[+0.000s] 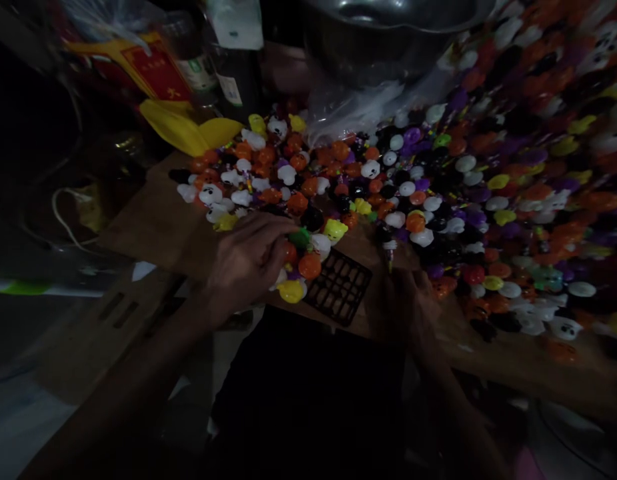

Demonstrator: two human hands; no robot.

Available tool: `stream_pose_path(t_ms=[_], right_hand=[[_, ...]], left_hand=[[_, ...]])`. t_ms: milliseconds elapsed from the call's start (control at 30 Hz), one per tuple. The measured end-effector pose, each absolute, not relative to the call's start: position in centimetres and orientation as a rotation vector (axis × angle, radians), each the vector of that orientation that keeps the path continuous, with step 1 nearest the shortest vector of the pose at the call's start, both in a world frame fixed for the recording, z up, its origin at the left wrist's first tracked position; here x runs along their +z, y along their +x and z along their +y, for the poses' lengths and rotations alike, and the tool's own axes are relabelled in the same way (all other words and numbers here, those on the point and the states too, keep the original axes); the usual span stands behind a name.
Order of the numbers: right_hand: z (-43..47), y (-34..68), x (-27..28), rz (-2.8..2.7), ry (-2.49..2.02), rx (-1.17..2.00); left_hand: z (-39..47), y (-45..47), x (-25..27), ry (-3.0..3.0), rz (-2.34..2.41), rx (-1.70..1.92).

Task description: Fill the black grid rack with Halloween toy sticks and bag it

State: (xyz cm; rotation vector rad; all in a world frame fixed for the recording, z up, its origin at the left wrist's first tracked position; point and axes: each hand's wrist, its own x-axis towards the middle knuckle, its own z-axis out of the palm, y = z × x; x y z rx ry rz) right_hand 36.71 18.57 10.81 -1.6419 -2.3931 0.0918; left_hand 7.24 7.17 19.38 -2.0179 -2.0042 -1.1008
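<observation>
My left hand (248,260) is closed, its fingers curled against a cluster of small glossy figure toppers. The cluster has an orange topper (309,265), a yellow topper (291,291), a white topper (320,245) and a green topper (299,237). What the fingers grip is hidden behind the hand. Beside the cluster lies a black slotted rack (341,287) at the table's near edge. To its right, my right hand (413,307) rests low in deep shadow, its fingers too dark to read. A thin banded stick with a black topper (385,233) ends at its fingertips.
A large heap of orange, white, black, purple and yellow figure toppers (468,193) covers the table's back and right. Behind it stand a metal basin (398,47), clear plastic bags (353,110) and bottles (188,60). A yellow cloth-like piece (188,127) lies at the back left.
</observation>
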Motion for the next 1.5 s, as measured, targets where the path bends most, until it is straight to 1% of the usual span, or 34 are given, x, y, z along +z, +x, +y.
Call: stream_pose_path(t_ms=[100, 267, 367, 533, 633, 700, 800, 867, 1033, 1200, 1267, 1367, 1500], right_hand=[[18.8, 36.1, 10.2, -2.39, -1.677, 0.128], [19.9, 36.4, 10.2, -2.325, -1.625, 0.115], [20.7, 37.2, 10.0, -2.302, -1.58, 0.022], [21.2, 37.5, 8.9, -2.473, -1.611, -0.143], [21.4, 36.7, 8.5, -2.474, -1.671, -0.193], [21.8, 36.4, 8.9, -2.451, -1.669, -0.172], [22.4, 36.8, 10.5, -2.329, -1.656, -0.079], [22.5, 37.5, 12.2, -2.212, -1.591, 0.055], [21.4, 38.2, 17.1, -1.944, -1.25, 0.497], [20.9, 34.7, 21.2, -1.922, -0.928, 0.76], [21.2, 32.9, 22.8, -1.995, -0.75, 0.764], [21.6, 30.9, 25.0, -2.118, -0.487, 0.655], [22.0, 28.7, 26.5, -2.346, -0.314, 0.602]], left_hand=[[7.1, 6.9, 19.5, -1.957, -2.047, -1.163], [5.8, 6.1, 20.1, -1.814, -2.316, -1.238], [5.2, 5.5, 19.8, -1.924, -2.26, -1.331], [5.1, 5.0, 19.2, -2.094, -2.054, -1.068], [5.2, 4.9, 19.5, -1.968, -2.115, -1.042], [5.6, 5.2, 19.8, -1.918, -2.153, -1.062], [6.4, 6.4, 20.0, -2.01, -2.14, -0.996], [6.9, 7.6, 19.9, -2.069, -2.156, -0.894], [7.6, 9.1, 19.6, -2.138, -2.242, -0.688], [7.8, 8.8, 19.6, -2.244, -2.237, -0.571], [7.9, 8.8, 19.5, -2.267, -2.211, -0.523], [7.8, 9.0, 19.4, -2.245, -2.192, -0.472], [7.5, 9.4, 19.1, -2.201, -2.186, -0.468]])
